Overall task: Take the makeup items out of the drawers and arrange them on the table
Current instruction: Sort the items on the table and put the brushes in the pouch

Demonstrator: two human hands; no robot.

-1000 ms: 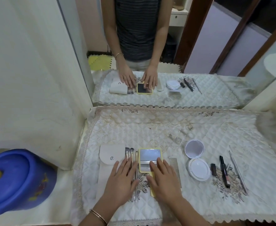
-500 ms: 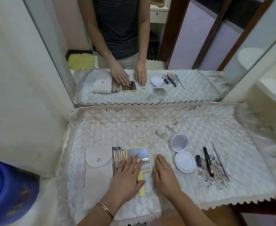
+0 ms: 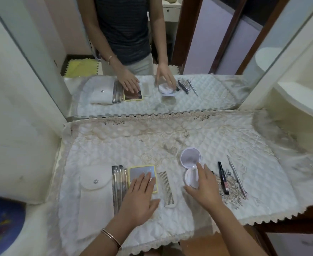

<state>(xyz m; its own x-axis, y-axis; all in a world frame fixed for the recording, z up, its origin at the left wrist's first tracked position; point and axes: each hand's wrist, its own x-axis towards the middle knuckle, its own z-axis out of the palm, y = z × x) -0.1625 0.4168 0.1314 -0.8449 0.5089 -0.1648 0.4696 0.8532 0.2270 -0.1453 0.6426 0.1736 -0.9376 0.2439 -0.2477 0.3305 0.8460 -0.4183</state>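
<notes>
Makeup items lie in a row on the quilted white table cover (image 3: 170,141). From the left: a white snap pouch (image 3: 94,187), several brushes (image 3: 117,183), a yellow-framed hand mirror (image 3: 142,172), a comb (image 3: 166,188), an open white compact (image 3: 190,163), a black tube (image 3: 222,177) and a thin metal tool (image 3: 236,175). My left hand (image 3: 139,198) lies flat on the mirror's lower part, fingers apart. My right hand (image 3: 202,185) rests over the compact's base, fingers spread; whether it grips is unclear.
A large wall mirror (image 3: 152,52) behind the table reflects a person and the items. A blue plastic bin (image 3: 2,224) sits low at the left. A cream shelf unit (image 3: 303,93) stands at the right. The cover's lace edge (image 3: 263,217) hangs over the front.
My right hand has moved right, off the comb and onto the compact, leaving the comb exposed. My left hand stays on the yellow mirror. The camera view shifted left and downward.
</notes>
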